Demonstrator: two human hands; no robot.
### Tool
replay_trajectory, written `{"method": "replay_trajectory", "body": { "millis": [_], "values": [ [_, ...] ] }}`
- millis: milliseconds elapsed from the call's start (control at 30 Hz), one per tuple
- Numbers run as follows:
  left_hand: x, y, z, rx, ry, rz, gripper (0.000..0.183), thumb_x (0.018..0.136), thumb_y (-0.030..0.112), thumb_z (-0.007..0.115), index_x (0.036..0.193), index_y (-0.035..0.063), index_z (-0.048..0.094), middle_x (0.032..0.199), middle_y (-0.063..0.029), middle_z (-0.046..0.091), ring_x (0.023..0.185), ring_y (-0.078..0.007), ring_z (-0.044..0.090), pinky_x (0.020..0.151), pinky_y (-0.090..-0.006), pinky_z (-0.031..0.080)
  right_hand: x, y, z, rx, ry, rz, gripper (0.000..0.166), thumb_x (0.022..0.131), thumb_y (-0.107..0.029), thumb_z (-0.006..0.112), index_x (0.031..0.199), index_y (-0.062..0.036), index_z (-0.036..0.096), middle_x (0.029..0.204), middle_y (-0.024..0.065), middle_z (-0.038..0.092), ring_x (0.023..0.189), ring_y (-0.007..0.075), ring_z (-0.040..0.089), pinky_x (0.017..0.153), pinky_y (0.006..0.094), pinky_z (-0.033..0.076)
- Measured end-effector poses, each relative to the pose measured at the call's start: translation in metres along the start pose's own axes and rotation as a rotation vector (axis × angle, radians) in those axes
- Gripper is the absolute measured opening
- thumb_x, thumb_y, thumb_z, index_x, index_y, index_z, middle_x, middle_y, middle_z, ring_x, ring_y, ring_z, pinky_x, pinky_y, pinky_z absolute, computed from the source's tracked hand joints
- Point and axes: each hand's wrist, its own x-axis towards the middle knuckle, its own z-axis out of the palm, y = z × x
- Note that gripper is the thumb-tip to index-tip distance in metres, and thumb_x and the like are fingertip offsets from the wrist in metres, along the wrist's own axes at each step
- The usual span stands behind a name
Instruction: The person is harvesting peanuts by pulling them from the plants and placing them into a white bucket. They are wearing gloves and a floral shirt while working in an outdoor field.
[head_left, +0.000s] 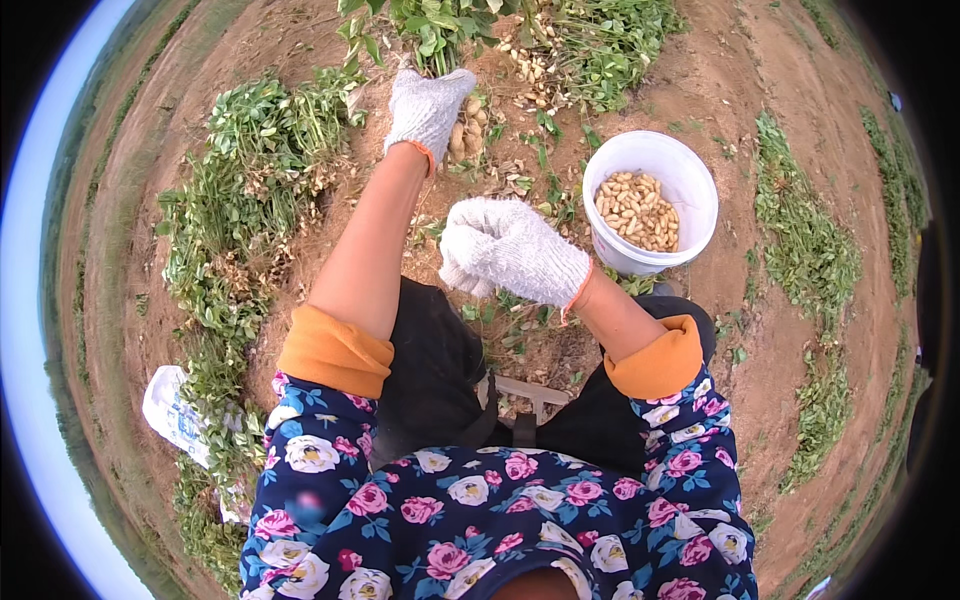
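Observation:
My left hand (427, 109), in a whitish knit glove, is closed around the stems of a leafy peanut plant (439, 30) at the top. Peanut pods (468, 129) hang just to the right of that hand. My right hand (510, 247), gloved alike, is curled in front of my body, between the left forearm and a white plastic bucket (697, 202); its fingers are folded under, and whether it holds anything cannot be seen. Inside the bucket lies a heap of picked peanuts (637, 211). More uprooted plants with pods (532, 64) lie beyond, at the upper right.
A long pile of uprooted peanut plants (225, 202) curves along the left. A white sack with writing (176, 412) lies beside it. Another row of plants (806, 232) runs down the right, over brown soil. Between my legs shows part of a low frame (529, 390).

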Motion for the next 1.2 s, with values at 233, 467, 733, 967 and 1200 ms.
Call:
{"method": "replay_trajectory", "body": {
  "millis": [233, 467, 733, 967, 1200],
  "values": [
    [0.006, -0.012, 0.009, 0.043, 0.179, 0.096, 0.030, 0.070, 0.015, 0.072, 0.083, -0.0065, 0.056, 0.080, -0.0097, 0.059, 0.067, -0.0142, 0.053, 0.063, -0.0338, 0.048, 0.019, 0.014, -0.029, -0.173, 0.525, -0.250, 0.033, 0.084, -0.029, 0.061, 0.106, -0.0048, 0.056, 0.091, 0.0091, 0.064, 0.078, 0.0208, 0.062, 0.070, 0.0319, 0.050],
    [-0.017, -0.005, 0.024, 0.095, -0.015, 0.037, 0.043, 0.075, 0.019, 0.075, 0.102, -0.0074, 0.055, 0.096, -0.0150, 0.064, 0.080, -0.0193, 0.062, 0.064, -0.0324, 0.054, 0.023, 0.005, -0.033, -0.848, 0.625, -0.080, 0.046, 0.080, -0.042, 0.063, 0.109, -0.0073, 0.056, 0.101, 0.0181, 0.064, 0.095, 0.0358, 0.061, 0.080, 0.0427, 0.048],
    [-0.001, -0.027, 0.027, 0.141, -0.053, 0.060, 0.046, 0.069, 0.014, 0.074, 0.108, -0.0014, 0.054, 0.088, -0.0129, 0.065, 0.074, -0.0178, 0.063, 0.065, -0.0326, 0.053, 0.027, 0.008, -0.041, -0.994, 0.632, -0.067, 0.035, 0.085, -0.039, 0.054, 0.103, -0.0085, 0.057, 0.091, 0.0192, 0.064, 0.085, 0.0398, 0.061, 0.073, 0.0476, 0.048],
    [0.012, -0.034, 0.022, 0.207, 0.013, 0.264, 0.031, 0.074, 0.015, 0.074, 0.095, -0.0042, 0.061, 0.086, -0.0116, 0.066, 0.068, -0.0153, 0.061, 0.056, -0.0301, 0.051, 0.031, 0.015, -0.043, -1.005, 0.414, -0.220, 0.030, 0.084, -0.034, 0.054, 0.094, -0.0068, 0.059, 0.083, 0.0171, 0.063, 0.077, 0.0377, 0.061, 0.068, 0.0443, 0.048],
    [0.008, -0.006, -0.005, -0.067, 0.121, 0.145, 0.022, 0.070, 0.014, 0.070, 0.085, 0.0006, 0.059, 0.070, -0.0044, 0.059, 0.061, -0.0131, 0.054, 0.057, -0.0311, 0.047, 0.004, 0.010, -0.023, 0.286, 0.093, -0.039, 0.016, 0.091, -0.019, 0.046, 0.091, -0.0088, 0.057, 0.073, -0.0005, 0.058, 0.060, 0.0052, 0.050, 0.049, 0.0190, 0.042]
  ]
}}
